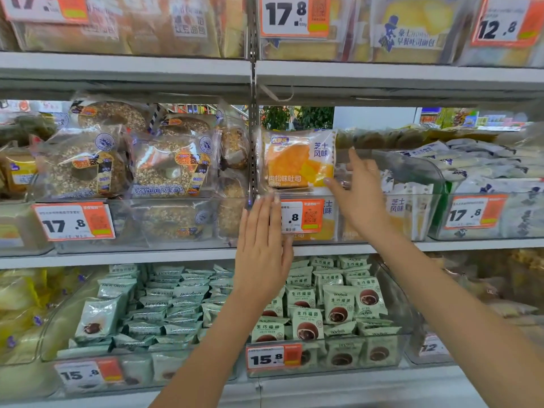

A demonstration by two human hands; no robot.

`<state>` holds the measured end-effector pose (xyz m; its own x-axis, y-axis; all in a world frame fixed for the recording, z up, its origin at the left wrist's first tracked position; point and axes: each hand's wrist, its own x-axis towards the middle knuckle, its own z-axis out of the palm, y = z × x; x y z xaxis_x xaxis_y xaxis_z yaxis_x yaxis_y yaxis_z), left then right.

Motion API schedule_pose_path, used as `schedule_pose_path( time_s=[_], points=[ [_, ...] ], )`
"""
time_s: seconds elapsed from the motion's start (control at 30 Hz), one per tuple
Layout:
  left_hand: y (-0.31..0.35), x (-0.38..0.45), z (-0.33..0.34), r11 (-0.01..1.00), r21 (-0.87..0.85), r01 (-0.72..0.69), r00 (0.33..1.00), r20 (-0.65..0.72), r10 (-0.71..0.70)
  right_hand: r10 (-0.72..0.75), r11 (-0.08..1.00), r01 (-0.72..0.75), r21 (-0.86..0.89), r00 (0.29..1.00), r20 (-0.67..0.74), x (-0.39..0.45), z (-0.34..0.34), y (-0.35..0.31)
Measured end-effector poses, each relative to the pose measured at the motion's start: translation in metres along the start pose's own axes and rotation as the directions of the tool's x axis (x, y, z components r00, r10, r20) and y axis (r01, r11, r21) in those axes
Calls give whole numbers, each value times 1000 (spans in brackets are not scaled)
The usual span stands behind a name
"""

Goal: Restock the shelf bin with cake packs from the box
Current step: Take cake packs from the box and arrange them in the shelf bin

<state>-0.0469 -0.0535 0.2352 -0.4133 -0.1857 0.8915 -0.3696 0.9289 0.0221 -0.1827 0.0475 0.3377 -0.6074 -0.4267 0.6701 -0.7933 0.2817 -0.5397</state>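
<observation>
Left hand (262, 248) flat, fingers straight, against clear bin (332, 231) front at frame centre, orange cake pack (298, 160) upright above, right hand (357, 189) spread touching its right edge; likely tips forward out if released unseated.

A shop: price tags (73, 221) front shelf bins (353, 357) of packaged bread.
</observation>
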Motion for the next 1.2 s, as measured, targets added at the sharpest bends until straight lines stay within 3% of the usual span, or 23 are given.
schedule_pose_path(
  time_s=[0.13,0.23,0.33,0.4,0.47,0.53,0.6,0.67,0.77,0.83,0.9,1.0,1.2],
  points=[
    [24,-79,13,971,-152,-186,980,41,194,-194,964,229,133,953,-234,-99,13,24],
    [40,-151,29,956,-245,-162,937,266,227,-138,979,151,136,985,-101,-186,43,68],
    [50,-224,40,957,-289,-15,755,625,200,56,995,-71,72,978,200,-275,79,126],
    [52,-269,44,969,-222,112,520,844,133,234,972,-222,-77,888,395,-327,94,163],
    [47,-315,50,982,-76,170,279,960,26,411,912,-314,-265,692,593,-364,105,192],
    [43,-355,52,967,87,239,71,992,-107,559,822,-352,-447,353,750,-391,116,209],
    [43,-385,52,920,240,310,-126,970,-210,597,776,-289,-561,49,800,-413,128,219],
    [42,-407,53,875,313,369,-244,941,-234,589,756,-268,-597,-119,799,-431,140,223],
    [40,-431,60,837,365,408,-290,921,-260,623,692,-323,-645,-184,761,-451,161,235],
    [42,-444,62,817,384,431,-332,909,-252,694,567,-450,-690,-190,694,-468,179,244],
    [45,-451,63,802,393,451,-373,899,-230,756,473,-538,-698,-160,635,-484,194,248],
    [46,-458,62,786,393,478,-392,896,-210,803,415,-604,-681,-109,586,-500,208,252],
    [49,-459,65,739,431,518,-383,889,-251,786,202,-790,-578,-221,577,-501,214,262]
  ],
)
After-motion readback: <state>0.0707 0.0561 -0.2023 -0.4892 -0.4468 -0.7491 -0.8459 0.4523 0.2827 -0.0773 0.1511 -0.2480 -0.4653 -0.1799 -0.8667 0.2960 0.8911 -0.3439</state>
